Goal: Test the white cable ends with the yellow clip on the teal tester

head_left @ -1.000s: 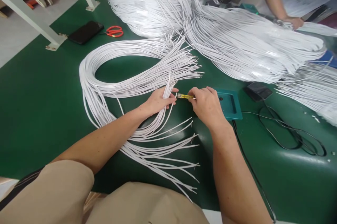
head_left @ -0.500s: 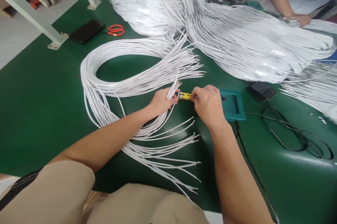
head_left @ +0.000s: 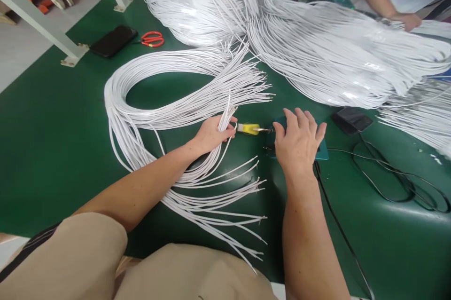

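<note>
I have the left hand [head_left: 213, 136] closed around a bunch [head_left: 224, 123] of white wires, thumb across it, tips sticking up above the fingers and leaning slightly right. The teal tray [head_left: 323, 151] sits under the right hand [head_left: 298, 138], which covers most of it, so I can't make out what it holds. Those right fingers are spread wide; I can't tell whether they touch the tray.

Between the two sets of fingers is the yellow piece [head_left: 251, 129]. Its long axis runs crosswise, the pale end at the left fingertips and a thin metal rod [head_left: 264, 130] pointing right, towards the right thumb.

Nearer me than the left fingers, loose wires [head_left: 211, 204] fan over the green worktop [head_left: 52, 149], tips to the right. Beyond those fingers lies a coil [head_left: 116, 98], its cut ends also facing right. A black box [head_left: 352, 121] rests right of the right fingers.
</note>
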Motion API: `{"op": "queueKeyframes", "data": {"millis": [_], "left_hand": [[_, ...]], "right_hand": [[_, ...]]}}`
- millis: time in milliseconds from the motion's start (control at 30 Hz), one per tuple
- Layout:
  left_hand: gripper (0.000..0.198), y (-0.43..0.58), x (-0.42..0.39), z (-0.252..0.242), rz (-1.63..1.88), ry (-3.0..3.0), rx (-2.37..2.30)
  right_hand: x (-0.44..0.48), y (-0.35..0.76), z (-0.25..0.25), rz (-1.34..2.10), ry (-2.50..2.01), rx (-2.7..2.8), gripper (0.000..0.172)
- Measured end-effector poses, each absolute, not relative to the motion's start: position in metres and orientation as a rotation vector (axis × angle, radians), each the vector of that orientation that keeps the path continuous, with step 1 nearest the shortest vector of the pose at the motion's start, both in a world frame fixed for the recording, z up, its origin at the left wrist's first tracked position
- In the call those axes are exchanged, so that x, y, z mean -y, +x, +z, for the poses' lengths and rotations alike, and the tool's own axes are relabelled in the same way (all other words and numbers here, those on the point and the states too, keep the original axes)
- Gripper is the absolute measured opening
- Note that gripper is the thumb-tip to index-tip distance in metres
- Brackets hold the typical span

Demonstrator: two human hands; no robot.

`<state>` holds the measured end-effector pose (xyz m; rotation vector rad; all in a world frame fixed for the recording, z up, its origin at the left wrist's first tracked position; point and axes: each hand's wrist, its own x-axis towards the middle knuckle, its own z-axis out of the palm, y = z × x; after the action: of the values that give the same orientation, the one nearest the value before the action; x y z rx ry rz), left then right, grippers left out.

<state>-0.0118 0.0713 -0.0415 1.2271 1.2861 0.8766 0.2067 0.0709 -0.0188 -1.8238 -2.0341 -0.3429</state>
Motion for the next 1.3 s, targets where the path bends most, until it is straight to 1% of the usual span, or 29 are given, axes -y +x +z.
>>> {"op": "queueKeyframes", "data": {"millis": [233,367,467,533,600,667,733,800,900,967,1067,1133,1200,1300], "left_hand": [[0.041,-0.019,-0.067,-0.033,1.008,1.043,-1.035],[0.041,-0.018,-0.066,-0.033,1.014,1.025,-0.955],[0.040,-0.018,-0.066,-0.034,1.046,1.013,-0.935],[0.039,-0.019,-0.066,-0.034,1.047,1.003,-0.926],[0.040,-0.020,-0.067,-0.035,1.011,0.994,-0.926],[0.040,-0.022,-0.068,-0.035,0.947,0.995,-0.936],[0.035,-0.024,-0.069,-0.035,0.903,1.012,-0.936],[0.030,-0.026,-0.071,-0.036,0.897,1.038,-0.931],[0.029,-0.028,-0.072,-0.036,0.909,1.039,-0.955],[0.034,-0.029,-0.073,-0.037,0.876,1.027,-0.990],[0.042,-0.029,-0.073,-0.038,0.814,1.038,-1.012],[0.045,-0.029,-0.072,-0.038,0.815,1.053,-1.015],[0.046,-0.027,-0.071,-0.038,0.841,1.083,-1.032],[0.040,-0.022,-0.066,-0.037,0.872,1.149,-1.053]], "right_hand": [[-0.065,0.204,-0.013,-0.269,-1.659,1.906,0.036],[-0.055,0.194,-0.003,-0.117,-1.480,1.895,0.027],[-0.043,0.175,0.004,0.076,-1.235,2.050,0.020],[-0.034,0.159,0.006,0.239,-1.031,2.233,0.018],[-0.027,0.145,0.006,0.351,-0.878,2.410,0.019],[-0.023,0.134,0.004,0.348,-0.824,2.550,0.025],[-0.022,0.129,0.003,0.254,-0.853,2.649,0.028],[-0.022,0.126,0.002,0.168,-0.923,2.704,0.028],[-0.023,0.126,0.000,0.190,-1.046,2.734,0.028],[-0.022,0.127,0.001,0.347,-1.216,2.724,0.031],[-0.024,0.133,0.003,0.860,-1.476,2.619,0.028],[-0.029,0.139,0.005,1.078,-1.577,2.394,0.026],[-0.036,0.146,0.005,1.074,-1.645,2.060,0.026],[-0.044,0.151,-0.003,1.070,-1.631,1.636,0.023]]}}
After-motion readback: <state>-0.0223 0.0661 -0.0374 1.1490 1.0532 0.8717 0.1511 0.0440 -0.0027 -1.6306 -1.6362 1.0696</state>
